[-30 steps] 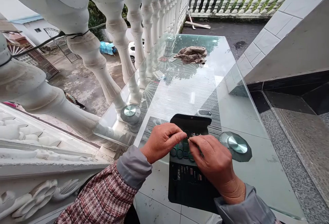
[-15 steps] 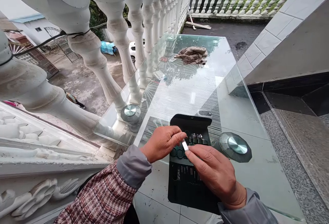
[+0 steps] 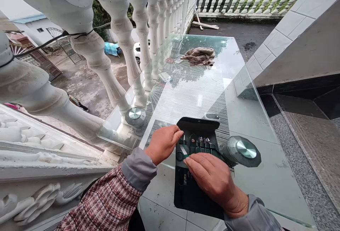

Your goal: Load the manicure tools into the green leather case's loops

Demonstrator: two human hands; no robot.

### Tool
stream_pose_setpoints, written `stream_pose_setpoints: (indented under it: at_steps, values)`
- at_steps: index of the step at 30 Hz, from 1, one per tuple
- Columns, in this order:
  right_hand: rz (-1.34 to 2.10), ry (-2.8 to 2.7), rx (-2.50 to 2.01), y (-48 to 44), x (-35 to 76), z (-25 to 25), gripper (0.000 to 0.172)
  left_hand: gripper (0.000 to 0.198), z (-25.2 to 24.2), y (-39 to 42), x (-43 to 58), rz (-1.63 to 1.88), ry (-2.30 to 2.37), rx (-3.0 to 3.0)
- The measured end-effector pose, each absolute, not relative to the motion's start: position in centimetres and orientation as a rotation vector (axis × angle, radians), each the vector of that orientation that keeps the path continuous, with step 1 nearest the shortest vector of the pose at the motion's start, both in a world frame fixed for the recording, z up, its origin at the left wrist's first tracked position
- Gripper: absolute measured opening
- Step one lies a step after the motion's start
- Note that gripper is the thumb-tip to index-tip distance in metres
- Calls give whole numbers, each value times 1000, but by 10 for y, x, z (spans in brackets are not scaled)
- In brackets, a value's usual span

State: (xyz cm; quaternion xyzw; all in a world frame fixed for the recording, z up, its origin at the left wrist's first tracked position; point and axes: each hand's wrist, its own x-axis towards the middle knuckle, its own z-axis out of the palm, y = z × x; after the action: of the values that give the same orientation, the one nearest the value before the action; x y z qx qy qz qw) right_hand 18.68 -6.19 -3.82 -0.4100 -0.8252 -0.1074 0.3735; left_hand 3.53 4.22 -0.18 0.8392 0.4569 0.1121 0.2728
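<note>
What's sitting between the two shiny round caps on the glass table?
In the head view, an open black tool case lies between the left cap and the right cap, with the left hand and right hand on it.

One counter (image 3: 239,110), one case (image 3: 198,125), two hands (image 3: 163,142), two metal discs (image 3: 135,114), one cloth (image 3: 199,56), one small device (image 3: 211,116).

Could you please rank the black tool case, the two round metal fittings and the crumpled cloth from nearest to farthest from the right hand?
1. Black tool case, under the right hand.
2. Right metal fitting, just beside it.
3. Left metal fitting, across the case.
4. Crumpled cloth, at the far end.
</note>
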Motion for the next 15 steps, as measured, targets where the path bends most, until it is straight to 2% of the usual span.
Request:
stream_pose_setpoints:
  at_steps: [3,15]
  values:
    - [-316,-2142,-1083,-62,180,-38,11,19,-5,43,35,274,1280,2365]
    - [-458,-2145,-1137,-60,175,-39,12,11,-22,41,34,47,1269,2593]
